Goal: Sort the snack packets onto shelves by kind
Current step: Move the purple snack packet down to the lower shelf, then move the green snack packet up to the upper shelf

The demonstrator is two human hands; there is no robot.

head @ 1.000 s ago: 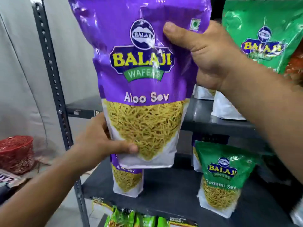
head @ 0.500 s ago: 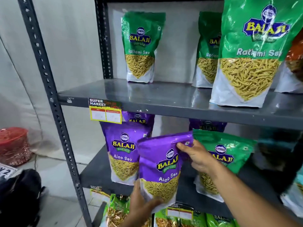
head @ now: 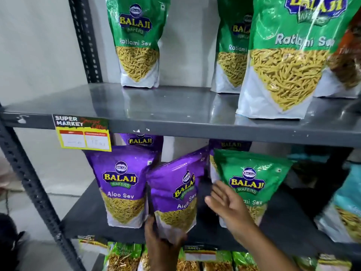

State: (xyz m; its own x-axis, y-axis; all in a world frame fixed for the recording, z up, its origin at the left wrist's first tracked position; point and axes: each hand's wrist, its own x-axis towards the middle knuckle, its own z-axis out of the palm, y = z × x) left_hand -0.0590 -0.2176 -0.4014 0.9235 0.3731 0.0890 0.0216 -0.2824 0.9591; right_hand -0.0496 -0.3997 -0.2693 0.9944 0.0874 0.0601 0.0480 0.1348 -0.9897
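While glossy purple pouch (head: 175,192) tilts, left hand (head: 160,245) grips

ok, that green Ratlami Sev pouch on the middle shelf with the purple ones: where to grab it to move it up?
Probably the top seal of the green Ratlami Sev pouch, from the front. It stands upright, its flat top edge is bare, and the right hand is open beside it. The tilted Aloo Sev pouch crowds its left side.

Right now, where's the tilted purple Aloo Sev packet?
On the middle shelf, the tilted Aloo Sev packet leans between the upright Aloo Sev packet and the green Ratlami Sev packet, its bottom in the left hand.
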